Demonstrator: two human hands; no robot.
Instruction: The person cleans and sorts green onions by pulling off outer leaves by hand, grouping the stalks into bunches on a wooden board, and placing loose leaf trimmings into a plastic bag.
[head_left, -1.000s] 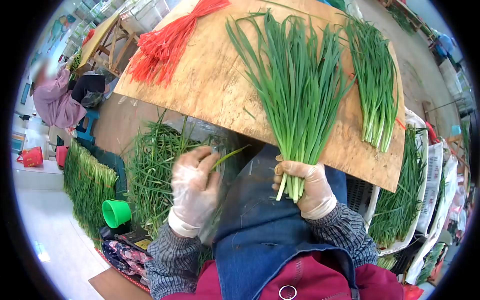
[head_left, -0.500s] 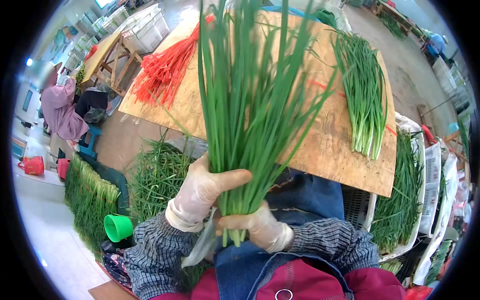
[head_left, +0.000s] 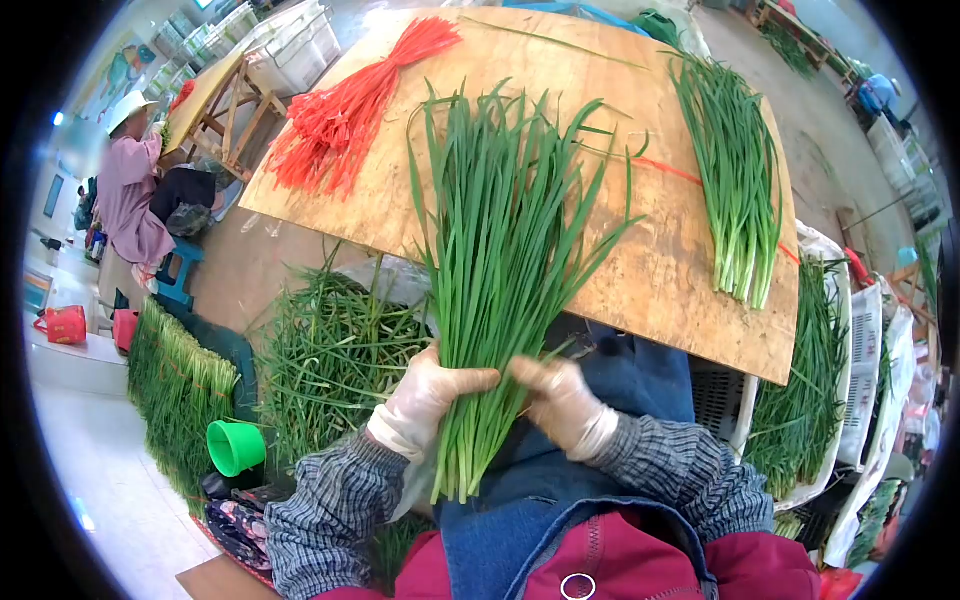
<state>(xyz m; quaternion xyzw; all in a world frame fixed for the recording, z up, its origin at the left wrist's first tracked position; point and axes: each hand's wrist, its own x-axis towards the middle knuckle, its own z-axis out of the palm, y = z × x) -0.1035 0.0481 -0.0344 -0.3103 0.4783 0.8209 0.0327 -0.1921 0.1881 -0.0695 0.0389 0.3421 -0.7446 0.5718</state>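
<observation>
My left hand [head_left: 425,400], in a whitish glove, is closed round a bunch of garlic chives [head_left: 510,240]. Its thumb lies across the stalks, with the pale cut ends pointing down toward my lap and the leaves spreading over the board. My right hand [head_left: 568,405], also gloved, is at the right side of the bunch, thumb and fingertips near the stalks. Motion blurs those fingers, so whether they pinch any leaves is unclear. A second bunch of chives [head_left: 735,190] lies on the right of the wooden board [head_left: 650,290], across a red tie strip [head_left: 668,171].
A heap of red strips [head_left: 350,125] lies on the board's left. Loose greens [head_left: 340,350] are piled below it, near a green cup [head_left: 236,448] and bundled chives [head_left: 180,390]. A white crate [head_left: 840,400] of greens stands right. Another person [head_left: 135,200] sits at left.
The chives have come down and tilt forward over the board, their leaf tips now fully visible. My right hand has left the stalk ends and moved up to the bunch's right side.
</observation>
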